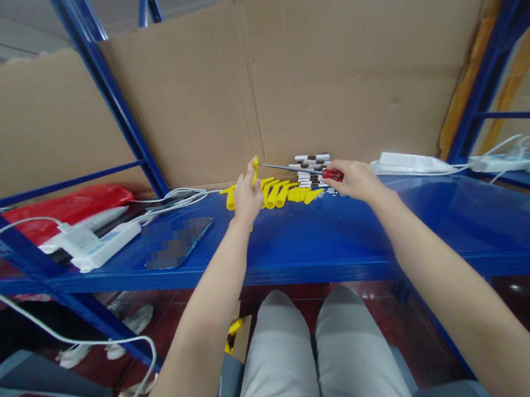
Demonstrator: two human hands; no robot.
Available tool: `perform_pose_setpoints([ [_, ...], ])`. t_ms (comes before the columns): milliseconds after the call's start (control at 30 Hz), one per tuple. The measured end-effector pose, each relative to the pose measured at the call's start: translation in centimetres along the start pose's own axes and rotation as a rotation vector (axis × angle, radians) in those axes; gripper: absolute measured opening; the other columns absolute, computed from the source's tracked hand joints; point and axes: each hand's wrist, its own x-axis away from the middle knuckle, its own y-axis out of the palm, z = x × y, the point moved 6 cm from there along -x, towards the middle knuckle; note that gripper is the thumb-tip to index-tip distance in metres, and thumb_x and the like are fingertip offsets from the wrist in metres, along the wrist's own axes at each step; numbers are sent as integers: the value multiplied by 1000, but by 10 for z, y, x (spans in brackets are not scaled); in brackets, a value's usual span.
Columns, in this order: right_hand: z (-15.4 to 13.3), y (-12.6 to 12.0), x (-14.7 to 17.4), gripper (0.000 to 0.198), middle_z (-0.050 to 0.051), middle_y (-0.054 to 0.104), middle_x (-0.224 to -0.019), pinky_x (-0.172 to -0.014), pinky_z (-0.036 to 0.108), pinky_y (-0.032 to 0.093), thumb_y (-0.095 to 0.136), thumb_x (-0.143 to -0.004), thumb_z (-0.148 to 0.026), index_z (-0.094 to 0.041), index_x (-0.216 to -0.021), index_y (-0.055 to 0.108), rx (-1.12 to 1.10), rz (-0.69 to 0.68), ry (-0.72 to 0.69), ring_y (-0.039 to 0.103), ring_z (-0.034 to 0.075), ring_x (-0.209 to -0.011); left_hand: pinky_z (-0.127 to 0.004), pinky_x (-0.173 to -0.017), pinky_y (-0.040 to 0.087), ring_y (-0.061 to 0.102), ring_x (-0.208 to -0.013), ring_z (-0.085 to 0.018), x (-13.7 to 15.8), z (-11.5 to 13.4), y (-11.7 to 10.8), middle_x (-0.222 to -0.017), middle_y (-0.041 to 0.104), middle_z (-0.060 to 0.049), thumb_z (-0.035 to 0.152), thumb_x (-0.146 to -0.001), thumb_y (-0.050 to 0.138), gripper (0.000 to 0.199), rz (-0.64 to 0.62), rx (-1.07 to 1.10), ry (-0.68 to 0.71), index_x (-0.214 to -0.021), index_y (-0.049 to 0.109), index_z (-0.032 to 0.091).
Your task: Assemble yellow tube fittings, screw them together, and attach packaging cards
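Observation:
In my left hand (245, 196) a small yellow plastic piece (255, 168) stands upright, gripped between the fingers. My right hand (354, 178) is closed around the red handle of a screwdriver (333, 175). Its thin metal shaft points left, with the tip close to the yellow piece; whether they touch I cannot tell. Behind and below my hands lie several yellow tube-like parts (274, 196) in a row, with smaller flat yellow pieces (298, 194) to their right. Several white and dark cylinders (310, 164) are stacked behind the screwdriver.
The blue shelf (320, 236) has a cardboard panel (325, 70) along its back. A phone (179, 243) lies left of my hands, beside a white power strip (107, 245) with a cable. At the right rests a white box-like object (412, 163). Another person's shoes (134, 321) show at lower left.

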Motion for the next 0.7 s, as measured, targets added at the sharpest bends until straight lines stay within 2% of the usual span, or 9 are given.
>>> perform_pose_setpoints([
  [233, 0, -3, -1, 17, 8, 73, -88, -61, 29, 39, 56, -87, -33, -23, -93, 68, 13, 72, -46, 65, 25, -81, -38, -97, 50, 66, -107, -26, 1, 6, -2, -109, 69, -11, 47, -98, 43, 49, 9, -7, -5, -140, 53, 24],
  [433, -2, -1, 0, 23, 10, 73, -93, -63, 30, 39, 54, -91, -38, -22, -98, 70, 20, 32, -47, 65, 25, -85, -40, -99, 49, 66, -110, -27, 0, 0, 0, -113, 68, -13, 43, -99, 44, 50, -50, 9, -33, -144, 49, 23],
  [567, -4, 1, 0, 24, 12, 74, -94, -63, 30, 39, 54, -92, -37, -21, -100, 69, 43, -2, -20, 66, 26, -84, -40, -99, 49, 66, -111, -27, 0, -1, -1, -111, 68, -14, 44, -99, 44, 52, -33, -5, -33, -145, 48, 21],
  [700, -1, 0, -1, 21, 9, 74, -87, -61, 30, 38, 58, -89, -38, -22, -99, 67, 49, 12, 0, 66, 27, -80, -41, -99, 50, 66, -110, -28, 1, 3, -1, -111, 69, -13, 48, -99, 43, 51, -17, 4, -24, -143, 51, 23],
])
